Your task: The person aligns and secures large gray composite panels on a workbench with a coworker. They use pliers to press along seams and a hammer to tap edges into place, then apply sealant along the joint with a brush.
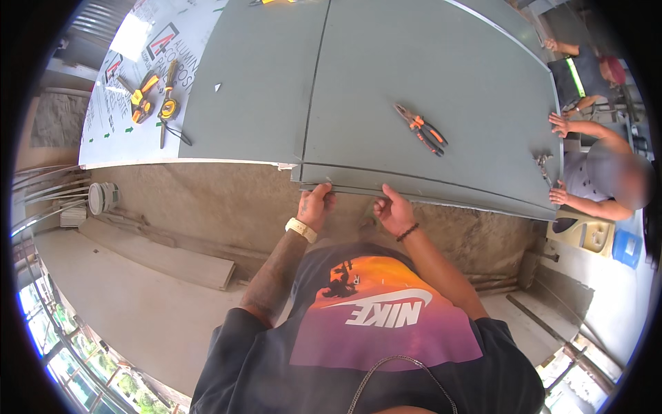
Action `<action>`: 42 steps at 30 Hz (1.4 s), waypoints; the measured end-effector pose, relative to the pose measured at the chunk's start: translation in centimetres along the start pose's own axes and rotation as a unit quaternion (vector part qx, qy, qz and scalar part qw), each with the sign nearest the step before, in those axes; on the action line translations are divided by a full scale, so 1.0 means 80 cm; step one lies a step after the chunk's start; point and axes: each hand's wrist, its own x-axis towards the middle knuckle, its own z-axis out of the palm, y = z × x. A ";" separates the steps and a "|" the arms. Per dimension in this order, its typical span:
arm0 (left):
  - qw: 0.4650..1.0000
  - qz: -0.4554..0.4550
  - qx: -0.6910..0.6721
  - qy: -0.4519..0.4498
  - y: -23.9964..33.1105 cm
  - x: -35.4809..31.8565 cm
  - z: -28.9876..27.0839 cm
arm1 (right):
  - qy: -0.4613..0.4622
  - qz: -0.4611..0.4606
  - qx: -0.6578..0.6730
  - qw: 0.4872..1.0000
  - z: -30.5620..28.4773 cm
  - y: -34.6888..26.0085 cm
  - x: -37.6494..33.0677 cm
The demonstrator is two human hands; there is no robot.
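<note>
A large grey composite panel (441, 76) lies in front of me, with dark grooves cut across it and along its near edge. My left hand (316, 207) pinches the near edge strip (352, 188) close to its left corner. A short way to the right, my right hand (395, 211) grips the same strip, thumb on top and fingers curled below. The undersides of my fingers are partly hidden. Pliers (420, 130) with orange and black handles rest on the panel, beyond my right hand.
On the left, a white-filmed panel (186, 38) bears a yellow-black hand tool (143, 100), a tape measure (169, 108) and a brush (170, 74). Two people stand at right; one's hands (559, 125) touch the panel's edge beside a metal tool (543, 165). A white bucket (103, 198) and jerrycan (583, 233) stand below.
</note>
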 end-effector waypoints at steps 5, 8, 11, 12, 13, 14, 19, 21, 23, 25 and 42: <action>0.998 -0.003 0.069 -0.008 0.011 -0.003 0.001 | 0.011 0.017 -0.006 1.000 -0.006 -0.001 0.003; 0.995 -0.026 0.095 -0.010 0.020 -0.003 -0.001 | 0.043 0.004 -0.026 0.999 -0.001 -0.003 0.003; 0.993 -0.045 0.109 -0.019 0.028 -0.007 -0.002 | -0.008 0.050 -0.043 0.998 -0.001 -0.011 -0.008; 0.992 -0.051 0.115 -0.025 0.031 -0.009 -0.003 | -0.006 0.037 -0.038 0.999 -0.002 -0.010 -0.015; 0.994 -0.037 0.093 -0.038 0.030 -0.010 -0.003 | -0.002 0.021 -0.033 0.999 0.007 -0.012 -0.029; 0.996 -0.023 0.072 -0.051 0.028 -0.013 -0.005 | 0.001 0.006 -0.028 1.000 0.012 -0.012 -0.040; 0.996 0.015 0.027 -0.080 0.012 -0.014 -0.003 | -0.028 -0.076 -0.062 0.995 -0.056 0.006 -0.015; 0.996 0.030 0.038 -0.074 0.006 -0.015 -0.007 | -0.010 -0.097 -0.058 0.994 -0.046 0.016 -0.013; 0.996 0.035 0.044 -0.074 0.005 -0.016 0.002 | -0.033 -0.110 -0.061 0.991 -0.052 0.015 -0.011; 0.995 -0.002 0.068 -0.075 0.009 -0.012 -0.007 | -0.004 -0.133 -0.113 0.985 -0.040 0.003 -0.024; 0.449 0.522 0.691 -0.220 0.007 0.011 0.105 | 0.023 -0.501 -0.764 0.406 -0.018 -0.043 -0.036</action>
